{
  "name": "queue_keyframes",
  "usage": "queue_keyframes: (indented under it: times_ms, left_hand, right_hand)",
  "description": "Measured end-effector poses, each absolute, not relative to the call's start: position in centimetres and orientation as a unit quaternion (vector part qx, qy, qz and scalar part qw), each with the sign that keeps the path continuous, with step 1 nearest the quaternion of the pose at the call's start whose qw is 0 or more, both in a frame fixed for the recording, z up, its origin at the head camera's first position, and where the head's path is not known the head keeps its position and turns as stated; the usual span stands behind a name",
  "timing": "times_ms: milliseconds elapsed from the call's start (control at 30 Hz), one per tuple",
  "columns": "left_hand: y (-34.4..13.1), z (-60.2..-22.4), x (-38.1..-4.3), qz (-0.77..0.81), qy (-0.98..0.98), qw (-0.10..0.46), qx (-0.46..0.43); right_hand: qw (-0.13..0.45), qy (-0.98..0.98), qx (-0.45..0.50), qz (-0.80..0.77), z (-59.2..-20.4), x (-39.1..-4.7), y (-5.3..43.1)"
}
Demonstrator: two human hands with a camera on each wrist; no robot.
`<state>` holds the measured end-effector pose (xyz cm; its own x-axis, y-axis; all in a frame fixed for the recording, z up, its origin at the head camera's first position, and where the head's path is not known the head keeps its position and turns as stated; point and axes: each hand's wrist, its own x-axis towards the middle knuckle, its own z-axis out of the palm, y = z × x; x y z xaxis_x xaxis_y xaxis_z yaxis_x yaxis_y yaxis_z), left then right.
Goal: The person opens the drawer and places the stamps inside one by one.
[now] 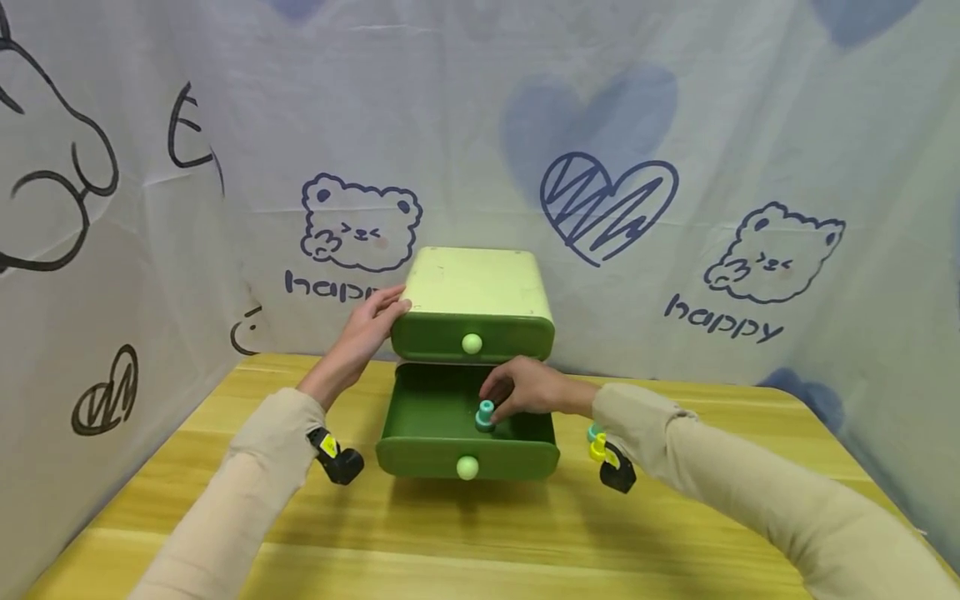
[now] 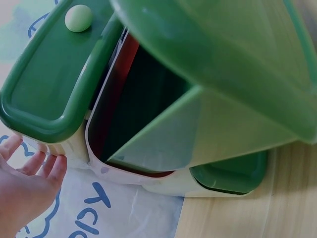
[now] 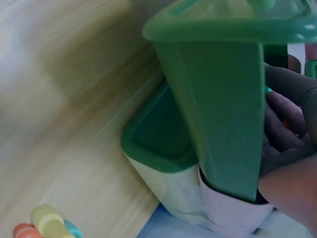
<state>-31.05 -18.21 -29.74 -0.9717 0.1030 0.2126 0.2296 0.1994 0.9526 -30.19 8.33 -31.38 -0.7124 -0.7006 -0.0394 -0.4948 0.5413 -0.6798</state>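
A small desktop drawer cabinet point(image 1: 474, 279) has a pale yellow-green top and green drawer fronts with round pale knobs. My left hand point(image 1: 377, 315) rests against its upper left side, fingertips touching the edge beside the closed top drawer point(image 2: 47, 74). Below that, a green drawer point(image 1: 467, 454) is pulled out. Inside it, my right hand point(image 1: 531, 386) pinches a teal stepped peg point(image 1: 486, 415), narrow at the top with a hole and wider at the base. The peg stands upright near the drawer floor. In the right wrist view, the drawer wall hides part of that hand.
Beside the cabinet on the right, a yellow peg point(image 3: 48, 221) lies on the wooden table point(image 1: 465, 550) with orange and teal pieces. Another closed green drawer point(image 3: 163, 134) sits under the open one. A printed cloth point(image 1: 480, 125) hangs close behind the cabinet.
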Motion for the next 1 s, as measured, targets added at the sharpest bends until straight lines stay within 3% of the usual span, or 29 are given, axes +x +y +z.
queue_keyframes:
  times_ms: [533, 800, 1000]
  left_hand:
    - [-18.1, -29.9, -31.1, -0.634, -0.763, 0.058, -0.108]
    - [-17.9, -29.8, -31.2, -0.634, -0.764, 0.054, -0.108]
    - [-18.1, -29.9, -31.1, -0.634, -0.764, 0.058, -0.104]
  right_hand:
    - [0.143, 0.857, -0.274, -0.412, -28.7, -28.6, 14.1]
    - [0.084, 0.860, -0.228, -0.448, -28.8, -27.6, 18.3]
    - [0.024, 0.868, -0.172, -0.466, -31.8, -27.2, 20.5]
